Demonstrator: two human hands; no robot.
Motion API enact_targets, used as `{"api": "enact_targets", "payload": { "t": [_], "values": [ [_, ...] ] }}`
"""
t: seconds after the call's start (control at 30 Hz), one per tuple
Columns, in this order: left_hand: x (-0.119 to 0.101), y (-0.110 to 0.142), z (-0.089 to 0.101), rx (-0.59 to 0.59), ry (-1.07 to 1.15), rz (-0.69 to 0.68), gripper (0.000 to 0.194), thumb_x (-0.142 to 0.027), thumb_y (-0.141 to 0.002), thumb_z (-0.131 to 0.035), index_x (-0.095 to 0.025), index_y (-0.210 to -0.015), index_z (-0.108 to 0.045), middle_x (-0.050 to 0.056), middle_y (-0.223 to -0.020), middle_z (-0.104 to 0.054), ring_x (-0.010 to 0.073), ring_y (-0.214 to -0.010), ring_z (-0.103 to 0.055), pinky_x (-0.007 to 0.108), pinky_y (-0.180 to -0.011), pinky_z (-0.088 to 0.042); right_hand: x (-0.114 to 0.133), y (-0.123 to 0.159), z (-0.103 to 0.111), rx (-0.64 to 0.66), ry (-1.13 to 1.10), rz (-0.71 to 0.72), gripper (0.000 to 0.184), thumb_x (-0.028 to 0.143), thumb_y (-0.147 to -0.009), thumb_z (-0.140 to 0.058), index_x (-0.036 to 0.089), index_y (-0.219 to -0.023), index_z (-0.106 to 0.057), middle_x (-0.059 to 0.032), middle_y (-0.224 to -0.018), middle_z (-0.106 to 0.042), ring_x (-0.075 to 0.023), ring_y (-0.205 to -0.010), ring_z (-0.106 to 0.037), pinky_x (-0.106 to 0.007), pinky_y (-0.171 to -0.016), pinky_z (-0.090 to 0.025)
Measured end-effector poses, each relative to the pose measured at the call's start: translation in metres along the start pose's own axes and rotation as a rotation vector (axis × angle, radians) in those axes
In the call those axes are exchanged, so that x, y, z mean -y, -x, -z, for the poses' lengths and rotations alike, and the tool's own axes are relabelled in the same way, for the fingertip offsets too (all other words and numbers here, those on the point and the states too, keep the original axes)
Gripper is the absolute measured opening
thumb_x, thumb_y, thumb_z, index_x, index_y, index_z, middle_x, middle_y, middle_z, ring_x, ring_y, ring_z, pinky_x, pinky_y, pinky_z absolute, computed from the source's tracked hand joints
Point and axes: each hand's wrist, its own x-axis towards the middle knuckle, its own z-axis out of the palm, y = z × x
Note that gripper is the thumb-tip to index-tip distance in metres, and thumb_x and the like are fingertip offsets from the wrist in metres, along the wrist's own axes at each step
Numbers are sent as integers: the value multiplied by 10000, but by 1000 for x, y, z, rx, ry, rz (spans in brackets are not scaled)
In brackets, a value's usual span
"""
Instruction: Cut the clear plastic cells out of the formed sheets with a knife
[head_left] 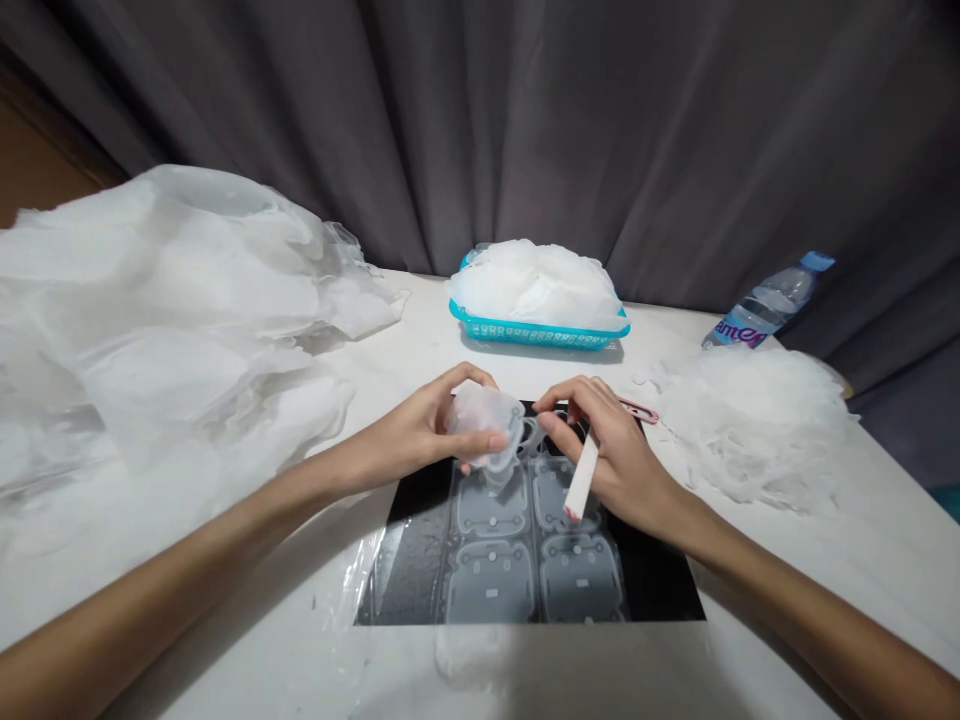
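My left hand (pixel 442 425) is closed around a small stack of translucent film pieces (pixel 486 418), thumb laid across the top. My right hand (pixel 611 450) is closed on a white stick-like handle (pixel 583 480) with a reddish end, which slants down toward me. Beyond its knuckles a pink slotted tool end (pixel 639 410) shows; I cannot tell whether it joins the white handle. Under both hands a clear film sheet (pixel 491 575) with several rounded panel outlines lies on a black mat (pixel 660 590). Cut-out rings of film show between the hands.
A large heap of translucent film (pixel 165 290) covers the table's left side. A blue basket (pixel 540 335) piled with film pieces stands at the back. To the right are a tangle of film scraps (pixel 757 420) and a tilted water bottle (pixel 772 305). A grey curtain (pixel 480 130) hangs behind.
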Motion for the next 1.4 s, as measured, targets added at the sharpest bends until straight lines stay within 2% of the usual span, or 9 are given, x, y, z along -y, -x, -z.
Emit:
{"api": "enact_targets", "payload": {
  "t": [0.1, 0.23, 0.3, 0.37, 0.47, 0.53, 0.87, 1.17, 1.4],
  "values": [
    [18, -7, 10, -309, -326, -91, 537, -479, -931, -713, -226, -1321, -444, 20, -899, -652, 198, -784, -651, 305, -669, -555, -7, -2, 1, -76, 44, 1, 232, 357, -1120, -417, 240, -1093, -616, -80, -1091, -658, -258, -1075, -572, -427, -957, -464],
    [26, -6, 11, -558, -794, -275, 512, -392, -999, -618, -207, -1440, -435, 155, -1354, -541, 332, -1246, -526, 522, -1046, -490, -12, 3, 14, -60, -46, -84, 575, 619, -1105, -203, 256, -1125, -649, -77, -1087, -661, -251, -1056, -607, -433, -966, -485],
    [21, 2, -3, -523, -884, -332, 418, -384, -1048, -556, -199, -1413, -472, 152, -1358, -543, 328, -1269, -509, 529, -1096, -451, -13, 12, 25, 24, -170, -166, 736, 728, -1046, -107, 249, -1131, -660, -63, -986, -668, -218, -867, -641, -393, -824, -529],
    [15, 12, -25, -303, -858, -384, 312, -393, -1081, -510, -201, -1327, -530, 125, -1308, -595, 289, -1240, -559, 468, -1093, -467, -14, 24, 35, 114, -242, -212, 727, 740, -1043, -155, 237, -1074, -678, -42, -880, -664, -191, -742, -638, -360, -730, -528],
    [15, 24, -61, -35, -829, -395, 432, -468, -1063, -552, -210, -1408, -531, 136, -1451, -578, 301, -1362, -536, 452, -1154, -441, -16, 47, 45, 168, -179, -223, 393, 560, -1065, -508, 233, -967, -700, -43, -935, -700, -197, -851, -678, -343, -793, -533],
    [20, 27, -76, 21, -829, -372, 579, -538, -1037, -575, -212, -1507, -483, 146, -1551, -537, 327, -1441, -494, 486, -1200, -408, -17, 61, 45, 179, -148, -234, 190, 408, -1022, -658, 236, -962, -709, -51, -1021, -718, -204, -933, -686, -330, -812, -542],
    [31, 12, -58, 75, -845, -309, 725, -665, -1002, -545, -268, -1600, -444, 102, -1662, -463, 321, -1546, -409, 502, -1271, -333, -15, 67, 38, 307, -247, -102, 56, 257, -1010, -680, 225, -998, -725, -44, -1058, -741, -188, -995, -711, -357, -915, -583],
    [30, 14, -82, 74, -747, -359, 580, -560, -1022, -594, -217, -1489, -585, 127, -1592, -550, 319, -1460, -530, 497, -1218, -428, -26, 71, 28, 303, -169, -62, 24, 241, -1005, -697, 231, -990, -713, -27, -1030, -744, -197, -1041, -654, -370, -956, -523],
    [37, 14, -83, 26, -660, -350, 522, -552, -1018, -610, -239, -1434, -649, 97, -1570, -580, 297, -1450, -546, 477, -1218, -441, -24, 72, 24, 313, -135, -48, 27, 233, -1027, -665, 233, -1003, -675, -19, -1033, -717, -193, -1037, -625, -359, -946, -507]
  ]
}}
